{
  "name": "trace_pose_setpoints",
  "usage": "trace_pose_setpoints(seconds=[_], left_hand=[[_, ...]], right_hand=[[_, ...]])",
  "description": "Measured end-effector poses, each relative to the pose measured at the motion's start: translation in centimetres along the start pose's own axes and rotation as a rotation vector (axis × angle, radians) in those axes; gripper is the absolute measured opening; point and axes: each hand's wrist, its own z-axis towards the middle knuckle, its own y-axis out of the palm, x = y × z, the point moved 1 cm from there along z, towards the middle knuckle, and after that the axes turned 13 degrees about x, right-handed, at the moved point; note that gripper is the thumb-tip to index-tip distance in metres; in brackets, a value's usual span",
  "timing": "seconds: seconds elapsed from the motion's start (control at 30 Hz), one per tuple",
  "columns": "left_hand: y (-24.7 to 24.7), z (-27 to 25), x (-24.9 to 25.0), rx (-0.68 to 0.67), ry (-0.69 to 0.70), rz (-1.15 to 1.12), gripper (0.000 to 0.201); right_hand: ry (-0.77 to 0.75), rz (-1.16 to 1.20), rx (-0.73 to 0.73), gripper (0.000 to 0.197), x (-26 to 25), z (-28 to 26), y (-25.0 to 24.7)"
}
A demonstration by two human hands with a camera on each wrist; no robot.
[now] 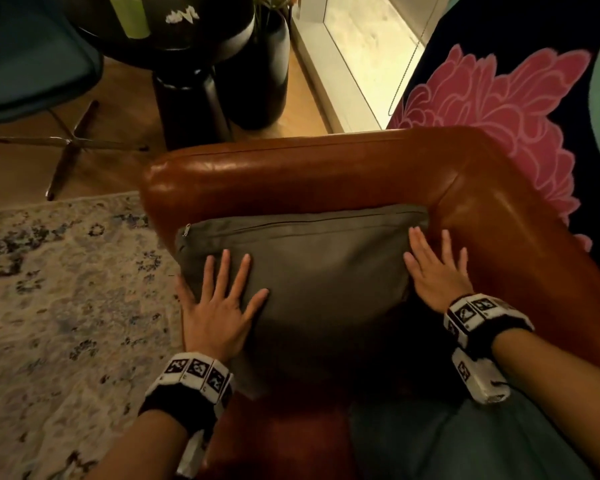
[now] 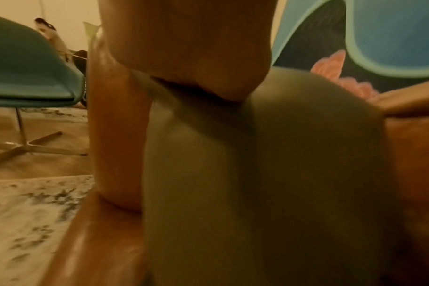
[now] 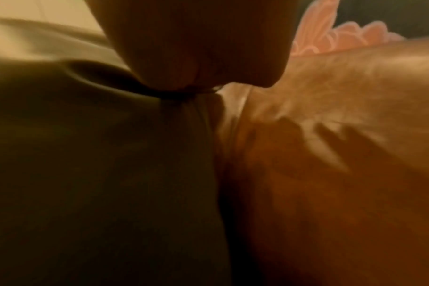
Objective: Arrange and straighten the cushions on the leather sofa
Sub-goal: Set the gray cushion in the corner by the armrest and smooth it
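Observation:
A grey-green cushion (image 1: 319, 271) with a zip along its top edge leans in the corner of the brown leather sofa (image 1: 291, 168), against the armrest. My left hand (image 1: 219, 303) lies flat on the cushion's left side with fingers spread and straight. My right hand (image 1: 433, 268) rests flat on the cushion's right edge beside the sofa back, fingers straight. In the left wrist view the palm (image 2: 184, 48) presses into the cushion (image 2: 233, 174). The right wrist view shows the heel of the hand (image 3: 196, 48) on the cushion (image 3: 98, 154) next to the leather (image 3: 331, 154).
A patterned rug (image 1: 66, 306) covers the floor to the left. A teal chair (image 1: 32, 64) on a metal star base and a black round side table (image 1: 187, 46) stand beyond the armrest. A dark hanging with a pink flower (image 1: 499, 116) is behind the sofa back.

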Motion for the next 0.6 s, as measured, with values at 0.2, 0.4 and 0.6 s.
trace_pose_setpoints(seconds=[0.2, 0.4, 0.6], left_hand=[[-0.4, -2.7, 8.8, 0.072, 0.211, -0.182, 0.055], [0.3, 1.3, 1.5, 0.038, -0.088, -0.1, 0.057], [-3.9, 2.2, -3.0, 0.311, -0.582, -0.366, 0.07]], right_hand=[[-0.512, 0.085, 0.223, 0.054, -9.9, -7.1, 2.5], [-0.079, -0.005, 0.161, 0.056, -4.6, 0.2, 1.8], [0.441, 0.742, 0.227, 0.119, -0.9, 2.7, -2.5]])
